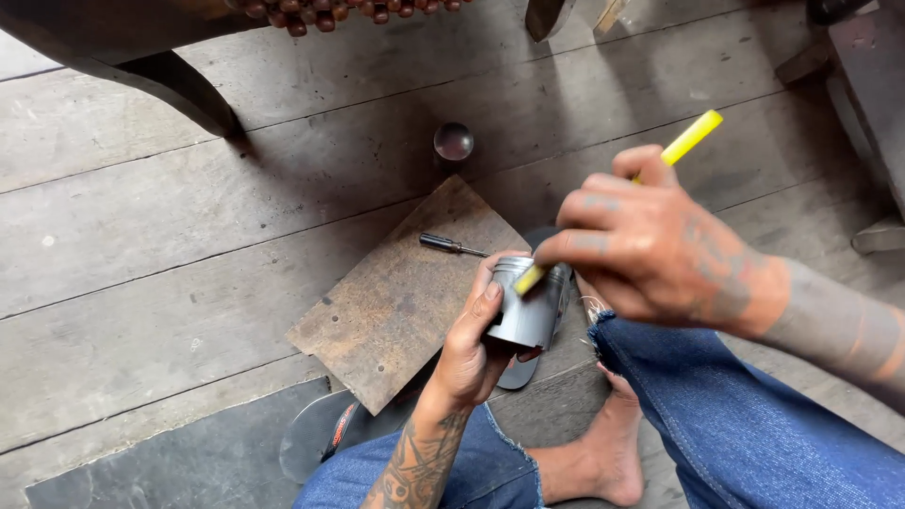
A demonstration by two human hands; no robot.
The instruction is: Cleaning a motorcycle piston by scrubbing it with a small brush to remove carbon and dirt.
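Grey metal piston (530,306) (likely rigid, heavy, slick) clamped at its skirt by left hand (471,344); right hand (650,250) pinches yellow-handled tool (693,137).

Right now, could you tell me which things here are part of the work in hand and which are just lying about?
In use:
- grey metal piston, gripped in the left hand
- yellow-handled tool, held in the right hand, tip at the piston's top rim

Lying about:
- small screwdriver on the rusty metal plate
- small round cap on the plank floor
- dark sandal
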